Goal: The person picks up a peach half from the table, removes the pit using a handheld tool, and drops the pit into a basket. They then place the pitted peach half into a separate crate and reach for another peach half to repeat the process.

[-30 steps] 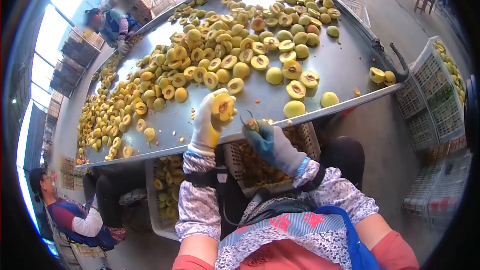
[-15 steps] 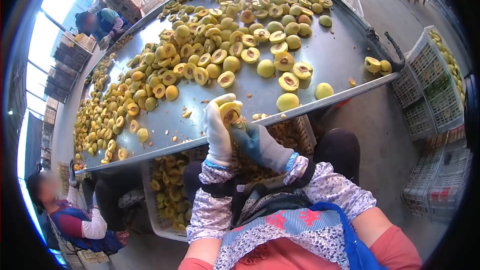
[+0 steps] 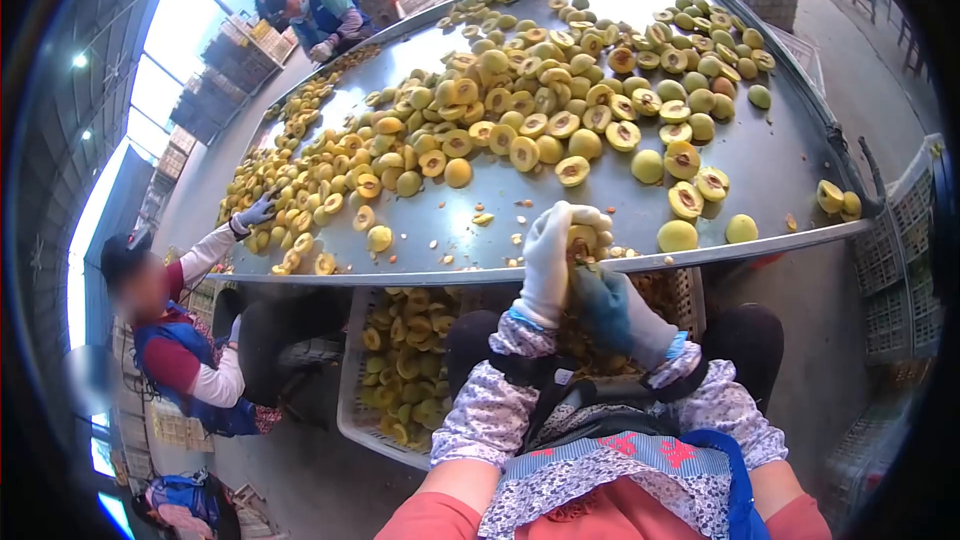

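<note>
My left hand (image 3: 553, 258), in a white glove, is closed around a halved yellow-green fruit (image 3: 582, 240) just in front of the table's near edge. My right hand (image 3: 622, 312), in a blue and grey glove, is pressed against the lower side of that fruit; its fingertips are partly hidden, and anything in them is too small to make out. Beyond both hands, many halved and whole fruits (image 3: 530, 115) lie heaped on the metal table (image 3: 440, 240). Small pits and scraps lie close to my left hand.
Below the table, a white crate (image 3: 350, 410) holds fruit halves, and another crate (image 3: 690, 300) sits beneath my hands. A co-worker (image 3: 190, 350) at the left reaches onto the table. More people are at the far side. Stacked crates (image 3: 905, 240) stand at the right.
The view has swung left, so the table and hands appear farther right. The co-worker at the left now has an arm stretched to the fruit. My hands remain together at the fruit half.
</note>
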`<state>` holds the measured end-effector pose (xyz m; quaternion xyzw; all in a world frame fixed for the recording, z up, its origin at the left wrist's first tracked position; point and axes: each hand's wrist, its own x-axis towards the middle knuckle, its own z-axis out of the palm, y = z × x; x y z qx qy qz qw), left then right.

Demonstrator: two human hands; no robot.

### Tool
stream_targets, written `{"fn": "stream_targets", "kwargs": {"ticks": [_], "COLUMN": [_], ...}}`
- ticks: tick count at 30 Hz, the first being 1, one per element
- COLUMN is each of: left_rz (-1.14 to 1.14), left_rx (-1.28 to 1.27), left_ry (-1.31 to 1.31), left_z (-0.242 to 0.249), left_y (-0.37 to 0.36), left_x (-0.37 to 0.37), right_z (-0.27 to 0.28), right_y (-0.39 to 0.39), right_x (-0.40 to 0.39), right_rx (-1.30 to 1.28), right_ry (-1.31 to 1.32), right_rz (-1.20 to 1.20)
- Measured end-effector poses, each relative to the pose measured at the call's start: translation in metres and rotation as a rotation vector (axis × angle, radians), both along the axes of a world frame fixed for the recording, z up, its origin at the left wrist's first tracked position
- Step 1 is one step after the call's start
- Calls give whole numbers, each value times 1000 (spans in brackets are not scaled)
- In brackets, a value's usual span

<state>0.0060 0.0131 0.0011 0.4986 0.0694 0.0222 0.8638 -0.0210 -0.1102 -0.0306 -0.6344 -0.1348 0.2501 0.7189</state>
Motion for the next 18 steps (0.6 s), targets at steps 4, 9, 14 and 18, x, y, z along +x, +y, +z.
{"fn": "stream_targets", "kwargs": {"ticks": [4,9,14,18], "left_rz": [-55,-199,-276,-296], "left_rx": [206,275,401,272], "left_ry": [-3,1,-15,-9], "left_z": [3,6,3,12], "left_y": [5,11,7,8], "left_x": [-2,-2,-1,-2], "right_z": [43,42,49,42], "right_y": [-18,-26,-28,-32], "right_x": [-7,-2,-10,-6], "right_rx": [81,98,10,123], "right_ry": [437,741,655,778], "right_rz": [143,313,254,351]}}
